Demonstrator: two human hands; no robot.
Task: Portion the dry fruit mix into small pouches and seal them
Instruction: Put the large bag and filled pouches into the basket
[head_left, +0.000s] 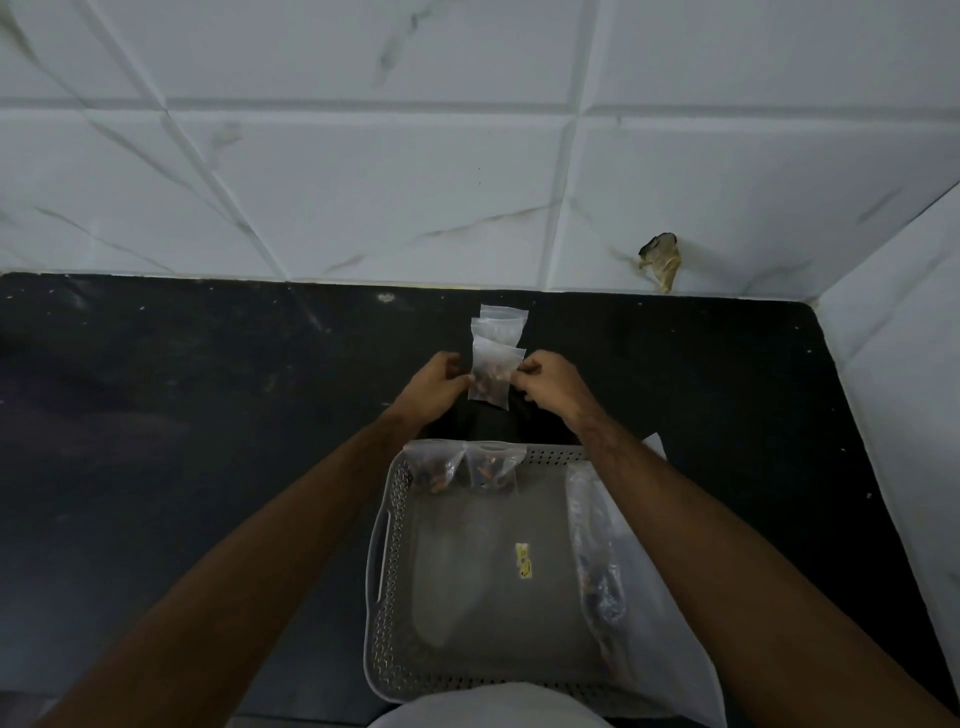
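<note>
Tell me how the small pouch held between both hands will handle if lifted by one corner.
The pouch looks like thin clear film, so probably floppy. The dry fruit sits low, so it would likely hang bottom-heavy. The left hand and right hand pinch its sides; such film may be slippery.

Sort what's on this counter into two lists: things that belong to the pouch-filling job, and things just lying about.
Belongs to the job:
- held pouch, pinched by left hand and right hand
- empty pouches behind it
- two filled pouches in the grey basket
- big bag of mix

Lying about:
- yellow sticker on the basket floor
- damaged spot on wall tile
</note>
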